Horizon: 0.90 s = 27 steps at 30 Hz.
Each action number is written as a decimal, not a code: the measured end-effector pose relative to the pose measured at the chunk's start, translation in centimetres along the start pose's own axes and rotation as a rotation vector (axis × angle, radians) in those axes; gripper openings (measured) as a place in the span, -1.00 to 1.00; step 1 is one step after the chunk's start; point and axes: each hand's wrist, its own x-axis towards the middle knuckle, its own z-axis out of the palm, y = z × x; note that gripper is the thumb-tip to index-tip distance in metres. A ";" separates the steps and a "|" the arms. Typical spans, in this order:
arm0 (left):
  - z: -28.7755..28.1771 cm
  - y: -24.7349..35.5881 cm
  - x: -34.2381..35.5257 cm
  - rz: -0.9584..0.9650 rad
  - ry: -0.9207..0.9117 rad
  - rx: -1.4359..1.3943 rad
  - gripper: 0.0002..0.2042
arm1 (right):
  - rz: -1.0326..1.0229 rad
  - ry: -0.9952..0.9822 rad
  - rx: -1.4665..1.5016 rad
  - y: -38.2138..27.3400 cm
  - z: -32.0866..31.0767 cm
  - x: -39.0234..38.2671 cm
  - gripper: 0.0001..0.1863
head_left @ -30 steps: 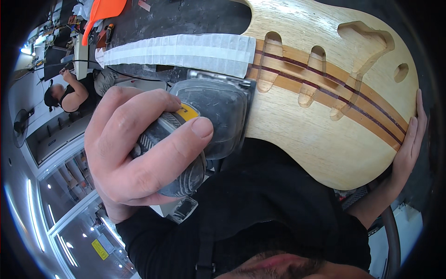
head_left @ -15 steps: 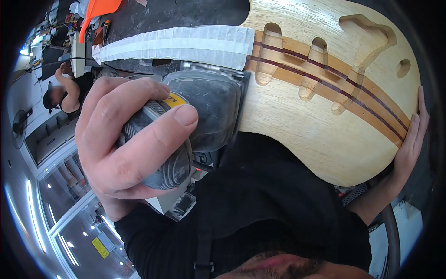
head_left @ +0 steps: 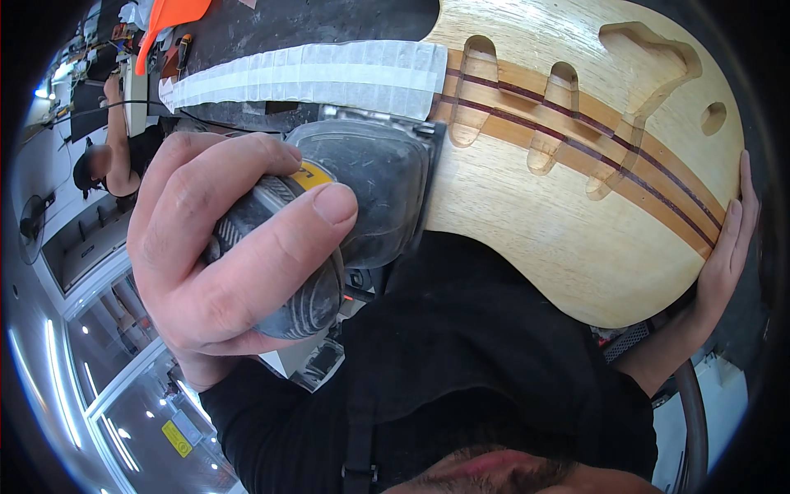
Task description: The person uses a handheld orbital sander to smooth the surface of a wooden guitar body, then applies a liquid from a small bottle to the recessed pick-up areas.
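Note:
My left hand [head_left: 222, 255] is wrapped around the grip of a dusty black power sander [head_left: 358, 193] with a yellow label. The sander's flat pad faces the edge of a pale wooden guitar body [head_left: 510, 239], just below the neck joint. Whether it touches the wood is hard to tell. Two dark stripes run through the body's brown centre strip, and several cavities are cut into its face. White masking tape [head_left: 329, 78] covers the neck. My right hand [head_left: 735, 222] holds the body's rounded right end, its fingers stretched along the rim.
A dark worktop [head_left: 354, 20] lies beyond the neck, with an orange plastic piece [head_left: 173, 15] at its far left. Thin black cable [head_left: 136, 103] crosses the left side. Another person [head_left: 123, 160] stands at the left. A dark hose [head_left: 694, 420] hangs at lower right.
The sander and my left hand have shifted very slightly, and the guitar has edged a little up and left. The other person's arm has straightened upward.

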 end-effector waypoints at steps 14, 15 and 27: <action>-0.3 -0.2 0.2 0.001 -0.019 0.002 -0.23 | 0.009 0.006 0.019 -0.2 0.1 -0.1 -0.39; -0.4 -0.2 0.2 -0.009 -0.018 0.008 -0.23 | 0.017 0.001 0.020 -0.2 0.1 -0.1 -0.39; -0.5 -0.2 0.0 -0.003 -0.029 0.009 -0.27 | 0.015 -0.002 0.029 0.0 0.1 -0.2 -0.39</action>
